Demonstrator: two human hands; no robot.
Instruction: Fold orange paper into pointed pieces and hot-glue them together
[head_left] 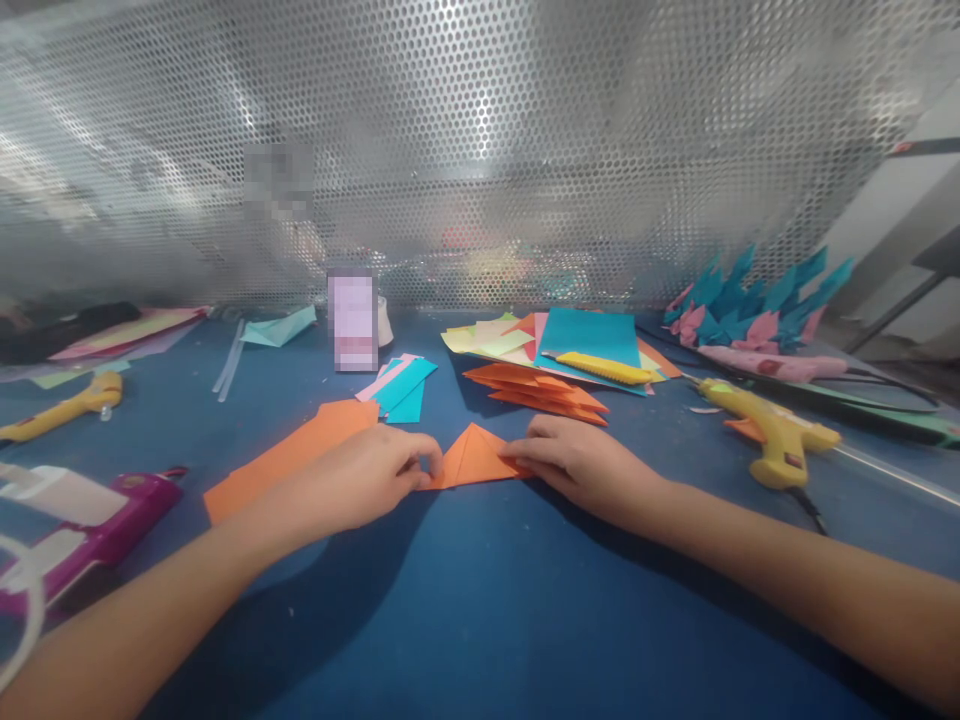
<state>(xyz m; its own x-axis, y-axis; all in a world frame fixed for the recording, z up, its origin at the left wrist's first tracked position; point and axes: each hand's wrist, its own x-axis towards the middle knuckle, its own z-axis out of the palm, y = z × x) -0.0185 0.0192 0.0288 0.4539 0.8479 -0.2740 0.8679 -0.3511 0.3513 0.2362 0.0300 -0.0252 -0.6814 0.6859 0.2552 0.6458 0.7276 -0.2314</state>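
An orange sheet of origami paper (472, 458), folded to a triangle with creases fanning from its peak, lies on the blue table. My left hand (394, 462) pinches its left corner between thumb and fingers. At the right corner, the fingers of my right hand (574, 455) are pressed together on the paper. Flat orange paper (300, 445) rests under and behind my left forearm. Just beyond my right hand sits a stack of folded orange pieces (536, 390).
Behind the stack, a yellow utility knife (604, 368) lies on coloured sheets (589, 335). A yellow glue gun (776, 430) is at right, near blue and pink folded-paper pieces (765, 305). A phone (352, 320) stands at the back. A magenta power strip (112, 520) lies left.
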